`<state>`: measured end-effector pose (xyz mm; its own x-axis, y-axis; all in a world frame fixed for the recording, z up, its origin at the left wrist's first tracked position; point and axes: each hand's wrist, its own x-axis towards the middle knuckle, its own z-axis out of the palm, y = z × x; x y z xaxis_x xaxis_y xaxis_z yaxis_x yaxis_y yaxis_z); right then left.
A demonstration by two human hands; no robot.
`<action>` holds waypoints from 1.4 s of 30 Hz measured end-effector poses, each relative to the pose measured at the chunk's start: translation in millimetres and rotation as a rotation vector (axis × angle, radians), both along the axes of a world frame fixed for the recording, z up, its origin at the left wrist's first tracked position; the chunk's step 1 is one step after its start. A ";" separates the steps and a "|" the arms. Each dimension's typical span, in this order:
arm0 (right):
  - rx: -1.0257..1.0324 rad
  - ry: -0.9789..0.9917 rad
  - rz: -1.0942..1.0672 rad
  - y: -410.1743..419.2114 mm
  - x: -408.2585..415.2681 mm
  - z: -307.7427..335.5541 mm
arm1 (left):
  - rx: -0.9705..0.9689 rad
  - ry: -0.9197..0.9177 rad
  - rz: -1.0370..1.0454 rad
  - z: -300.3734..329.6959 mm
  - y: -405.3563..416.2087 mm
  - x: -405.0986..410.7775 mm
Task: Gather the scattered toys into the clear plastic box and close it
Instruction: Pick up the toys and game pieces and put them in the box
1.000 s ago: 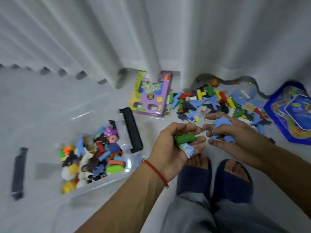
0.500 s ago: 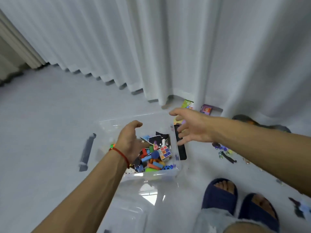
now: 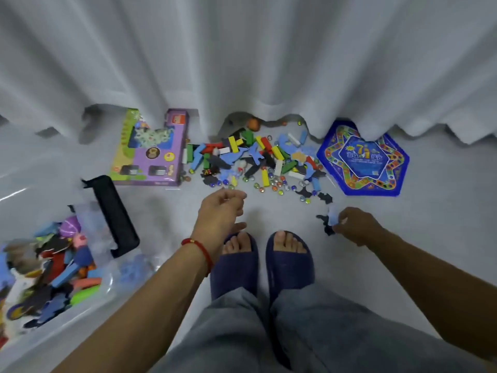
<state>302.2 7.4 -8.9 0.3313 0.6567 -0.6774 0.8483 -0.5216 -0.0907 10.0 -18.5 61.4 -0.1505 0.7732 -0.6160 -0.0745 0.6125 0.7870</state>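
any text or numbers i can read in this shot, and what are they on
"7": large yellow numeral in the middle of the blue star-shaped game board.
Yellow characters beside and below that numeral on the board: too blurred to read.
Purple toy box: an orange-red logo patch at its top corner and small round labels, all too blurred to read.
Nothing else carries legible text.

white curtain (image 3: 242, 49) at back | grey floor (image 3: 430, 224) | 2 navy slippers (image 3: 289, 262) on feet
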 end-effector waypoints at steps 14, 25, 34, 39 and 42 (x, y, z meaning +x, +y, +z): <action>0.520 0.074 -0.195 -9.8 9.7 -118.2 | -0.138 0.007 -0.225 -120.7 24.8 71.8; 0.445 0.406 -0.115 -0.6 -36.4 -56.6 | -0.164 -0.212 -0.323 -118.3 38.8 109.7; 0.775 0.339 -0.184 15.9 -35.0 -58.7 | -0.379 -0.619 0.014 -121.4 56.3 93.0; 0.666 0.003 0.059 30.2 1.1 -116.8 | -0.362 -0.545 -0.064 -128.2 55.8 92.3; 0.686 0.019 0.071 27.0 4.9 -124.3 | -0.342 -0.588 -0.071 -127.9 54.3 93.4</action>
